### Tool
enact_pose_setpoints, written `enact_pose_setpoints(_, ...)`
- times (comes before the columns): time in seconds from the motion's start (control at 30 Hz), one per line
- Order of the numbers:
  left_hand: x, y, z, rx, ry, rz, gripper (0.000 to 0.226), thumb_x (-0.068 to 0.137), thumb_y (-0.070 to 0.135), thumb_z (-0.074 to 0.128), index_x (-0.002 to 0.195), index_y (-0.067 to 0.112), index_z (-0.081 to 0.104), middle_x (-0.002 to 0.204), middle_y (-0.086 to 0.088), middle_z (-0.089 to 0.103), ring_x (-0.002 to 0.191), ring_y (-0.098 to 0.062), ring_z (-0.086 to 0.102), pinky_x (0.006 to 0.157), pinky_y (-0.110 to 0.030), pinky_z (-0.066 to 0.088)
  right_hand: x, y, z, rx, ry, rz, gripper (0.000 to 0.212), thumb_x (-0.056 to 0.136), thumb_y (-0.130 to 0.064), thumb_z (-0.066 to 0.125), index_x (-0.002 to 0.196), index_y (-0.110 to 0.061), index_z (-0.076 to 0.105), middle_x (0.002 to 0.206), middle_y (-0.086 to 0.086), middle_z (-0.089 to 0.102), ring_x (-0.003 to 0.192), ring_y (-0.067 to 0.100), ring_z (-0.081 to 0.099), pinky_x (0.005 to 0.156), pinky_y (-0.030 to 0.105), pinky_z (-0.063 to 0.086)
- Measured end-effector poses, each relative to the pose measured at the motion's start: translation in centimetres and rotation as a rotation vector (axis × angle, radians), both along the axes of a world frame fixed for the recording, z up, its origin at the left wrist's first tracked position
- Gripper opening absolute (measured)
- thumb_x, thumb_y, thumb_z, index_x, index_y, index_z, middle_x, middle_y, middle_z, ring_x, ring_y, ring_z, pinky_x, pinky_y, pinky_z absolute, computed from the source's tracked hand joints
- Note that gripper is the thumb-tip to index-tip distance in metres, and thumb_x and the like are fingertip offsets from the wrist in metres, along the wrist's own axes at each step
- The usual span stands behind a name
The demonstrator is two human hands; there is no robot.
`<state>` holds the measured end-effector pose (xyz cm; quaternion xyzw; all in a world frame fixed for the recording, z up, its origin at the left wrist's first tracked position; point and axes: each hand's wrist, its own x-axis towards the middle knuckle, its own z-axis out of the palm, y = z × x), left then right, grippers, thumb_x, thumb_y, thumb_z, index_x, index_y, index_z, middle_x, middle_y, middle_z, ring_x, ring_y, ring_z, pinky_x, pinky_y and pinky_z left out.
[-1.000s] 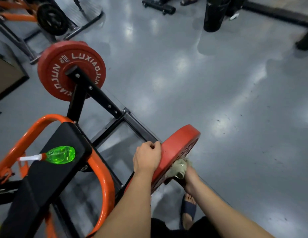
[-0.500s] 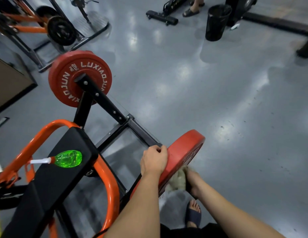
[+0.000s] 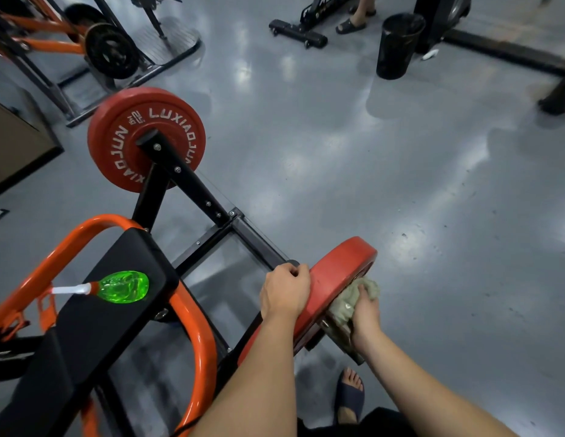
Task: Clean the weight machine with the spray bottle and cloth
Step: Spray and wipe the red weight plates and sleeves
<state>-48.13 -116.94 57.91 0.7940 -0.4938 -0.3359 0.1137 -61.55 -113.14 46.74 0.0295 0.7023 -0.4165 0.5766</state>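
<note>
A weight machine with a black frame [image 3: 193, 187] and orange bars carries two red plates. My left hand [image 3: 286, 293] grips the rim of the near red plate [image 3: 334, 272], which stands edge-on to me. My right hand [image 3: 364, 316] holds a bunched grey-green cloth [image 3: 353, 298] and presses it against the plate's outer face. A green spray bottle [image 3: 122, 287] with a white nozzle lies on the machine's black pad [image 3: 95, 323] at the left, apart from both hands. The far red plate [image 3: 139, 137] faces me.
An orange tube [image 3: 196, 339] curves round the pad. My sandalled foot [image 3: 349, 392] is below the plate. A black bin [image 3: 398, 45], another person's sandalled foot [image 3: 349, 25] and other machines stand at the back. Grey floor stretches to the right.
My right hand and the cloth have slid up and outward along the plate's face. My left hand keeps its hold on the rim. The view has tilted up, showing more of the back.
</note>
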Motion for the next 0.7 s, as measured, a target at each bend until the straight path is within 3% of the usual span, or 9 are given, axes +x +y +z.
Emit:
enact_pose_setpoints(0.07, 0.0, 0.0, 0.0, 0.008, 0.013, 0.005, 0.038, 0.089, 0.044, 0.044, 0.070, 0.018, 0.063, 0.067, 0.001, 0.065, 0.069, -0.020, 0.063, 0.064, -0.033, 0.049, 0.9, 1.8, -0.6, 0.057, -0.077, 0.141, 0.035, 0.104, -0.037, 0.049, 0.122, -0.009, 0.061, 0.108, 0.021, 0.071, 0.097, 0.038, 0.071, 0.091, 0.057, 0.057)
enact_pose_setpoints(0.13, 0.1, 0.0, -0.1, 0.011, 0.026, 0.007, 0.038, 0.088, 0.045, 0.044, 0.071, 0.018, 0.064, 0.068, 0.001, 0.065, 0.068, -0.021, 0.063, 0.063, -0.032, 0.049, 1.3, 2.4, -0.2, 0.071, -0.085, 0.166, 0.034, 0.102, -0.035, 0.054, 0.117, -0.007, 0.065, 0.099, 0.018, 0.075, 0.088, 0.033, 0.074, 0.083, 0.051, 0.061)
enact_pose_setpoints(0.2, 0.1, 0.0, -0.1, 0.011, 0.033, 0.007, 0.037, 0.088, 0.044, 0.044, 0.070, 0.019, 0.064, 0.066, 0.002, 0.064, 0.067, -0.021, 0.063, 0.061, -0.031, 0.048, 1.1, 1.6, 1.0, 0.049, -0.135, 0.066, 0.037, 0.095, -0.040, 0.059, 0.105, -0.005, 0.068, 0.081, 0.015, 0.073, 0.071, 0.031, 0.072, 0.070, 0.041, 0.061)
enact_pose_setpoints(0.27, 0.2, 0.0, -0.2, 0.010, 0.035, 0.009, 0.037, 0.088, 0.044, 0.044, 0.070, 0.019, 0.064, 0.066, 0.002, 0.064, 0.066, -0.021, 0.063, 0.061, -0.031, 0.049, -0.2, 0.1, 3.1, -0.046, -0.204, -0.064, 0.027, 0.092, -0.035, 0.057, 0.091, -0.009, 0.068, 0.076, 0.013, 0.069, 0.065, 0.029, 0.067, 0.068, 0.038, 0.054)
enact_pose_setpoints(0.33, 0.3, 0.1, -0.2, 0.007, 0.033, 0.010, 0.037, 0.088, 0.044, 0.043, 0.072, 0.020, 0.066, 0.068, 0.002, 0.066, 0.068, -0.020, 0.064, 0.065, -0.032, 0.053, -1.9, -1.0, 4.3, -0.160, -0.178, -0.137, 0.018, 0.093, -0.025, 0.051, 0.091, -0.013, 0.064, 0.080, 0.010, 0.067, 0.068, 0.024, 0.065, 0.063, 0.033, 0.051)
enact_pose_setpoints(0.47, 0.3, 0.2, -0.1, 0.001, 0.039, 0.023, 0.036, 0.088, 0.045, 0.044, 0.073, 0.021, 0.066, 0.070, 0.001, 0.067, 0.070, -0.021, 0.064, 0.069, -0.034, 0.054, -1.8, -0.9, 3.5, -0.181, 0.007, -0.023, 0.035, 0.094, -0.013, 0.042, 0.128, -0.014, 0.048, 0.109, 0.016, 0.065, 0.094, 0.029, 0.067, 0.077, 0.040, 0.057)
enact_pose_setpoints(0.5, 0.3, 0.3, -0.1, -0.004, 0.037, 0.026, 0.037, 0.087, 0.046, 0.043, 0.072, 0.021, 0.066, 0.070, 0.001, 0.067, 0.070, -0.021, 0.064, 0.071, -0.035, 0.055, -1.2, -0.2, 3.4, -0.174, 0.017, 0.026, 0.034, 0.094, -0.009, 0.037, 0.126, -0.014, 0.047, 0.104, 0.019, 0.064, 0.088, 0.030, 0.066, 0.072, 0.039, 0.057)
enact_pose_setpoints(0.6, 0.4, 0.4, -0.2, -0.015, 0.033, 0.033, 0.036, 0.086, 0.045, 0.045, 0.069, 0.019, 0.063, 0.068, 0.001, 0.065, 0.069, -0.022, 0.063, 0.072, -0.036, 0.055, 0.5, 2.6, 3.6, -0.052, -0.190, 0.207, 0.019, 0.092, -0.003, 0.034, 0.098, -0.007, 0.051, 0.078, 0.021, 0.059, 0.063, 0.030, 0.059, 0.051, 0.034, 0.050)
enact_pose_setpoints(0.7, 0.6, 0.8, -0.2, -0.023, 0.051, 0.035, 0.038, 0.086, 0.047, 0.044, 0.069, 0.018, 0.062, 0.066, 0.000, 0.063, 0.068, -0.024, 0.063, 0.071, -0.036, 0.055, 0.8, 4.6, 2.9, -0.046, -0.198, 0.300, 0.011, 0.099, -0.003, 0.052, 0.105, -0.008, 0.059, 0.098, 0.020, 0.069, 0.085, 0.034, 0.070, 0.063, 0.039, 0.059)
